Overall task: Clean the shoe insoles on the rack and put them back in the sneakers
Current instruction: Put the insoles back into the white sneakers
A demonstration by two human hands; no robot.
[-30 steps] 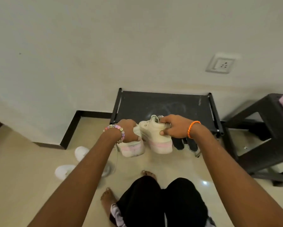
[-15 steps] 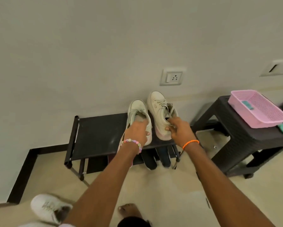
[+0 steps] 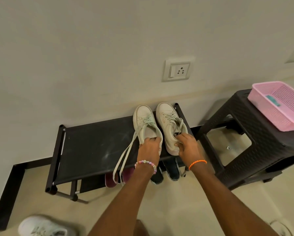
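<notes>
Sitting side by side on the top shelf of the black rack [image 3: 91,147], right of centre in the frame, the two cream sneakers point toe-first at the wall. The left hand [image 3: 149,148] grips the heel of the left sneaker [image 3: 145,123], fingers curled over its collar; the right hand [image 3: 187,147] pinches the heel of the right sneaker [image 3: 168,123] the same way. Whether insoles are inside cannot be told, since the openings are mostly covered. Long laces [image 3: 124,157] trail off the left sneaker over the shelf's front edge, above the dark shoes [image 3: 172,171] on the lower tier. That, I judge, is the risk: a wrist or foot snagging the dangling laces could drag the sneaker off. The right sneaker's heel also sits near the shelf's front edge, so a careless release might tip it. Further right stands a dark stool [image 3: 245,150] bearing a pink basket [image 3: 262,106]; another white shoe [image 3: 40,227] lies at lower left.
</notes>
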